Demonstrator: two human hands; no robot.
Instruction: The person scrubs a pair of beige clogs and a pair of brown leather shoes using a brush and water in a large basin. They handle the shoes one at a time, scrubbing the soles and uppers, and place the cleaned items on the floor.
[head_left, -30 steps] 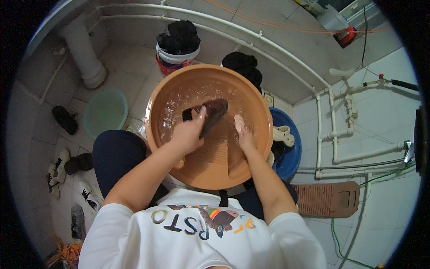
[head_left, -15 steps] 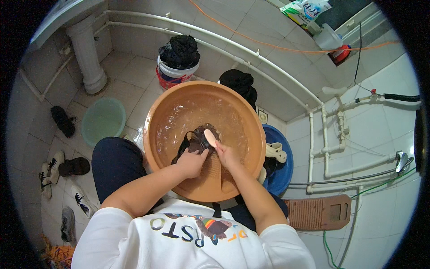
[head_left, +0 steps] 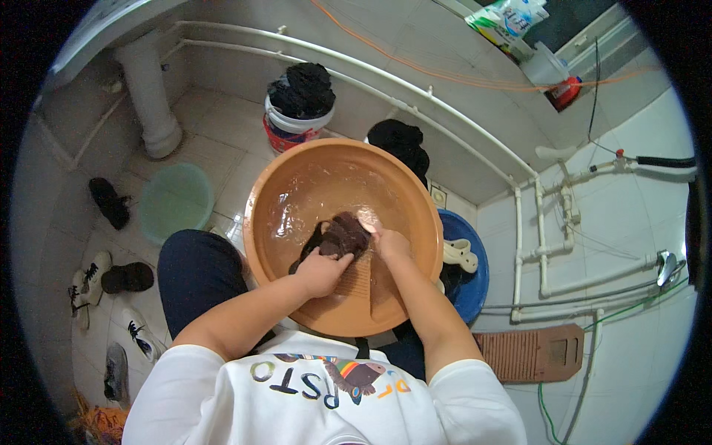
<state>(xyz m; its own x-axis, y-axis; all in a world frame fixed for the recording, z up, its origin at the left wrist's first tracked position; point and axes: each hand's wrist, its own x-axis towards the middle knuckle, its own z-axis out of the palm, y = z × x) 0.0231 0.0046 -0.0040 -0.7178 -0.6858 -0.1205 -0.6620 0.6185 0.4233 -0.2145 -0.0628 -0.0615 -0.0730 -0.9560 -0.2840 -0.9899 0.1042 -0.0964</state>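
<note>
A large orange basin [head_left: 256, 215] of water stands before me, with a ribbed washboard surface [head_left: 357, 282] built into its near side. My left hand [head_left: 322, 272] grips a dark brown shoe [head_left: 345, 233] with black parts, tilted over the ribs and partly under my fingers. Just right of it, my right hand [head_left: 391, 243] is closed round the handle of a pale pink brush [head_left: 368, 219]. The brush head is at the water, close beside the shoe; whether they touch I cannot tell.
A pale green basin [head_left: 176, 202] and several shoes [head_left: 141, 335] are on the tiles at left. Behind stands a bucket [head_left: 297, 122] heaped with dark cloth. A blue basin [head_left: 475, 285] holding a cream clog [head_left: 460, 255], and a brown washboard [head_left: 530, 354], are at right.
The brush has moved right and slightly up, off the shoe to its right side. The shoe has turned in my left hand, showing more of its brown surface.
</note>
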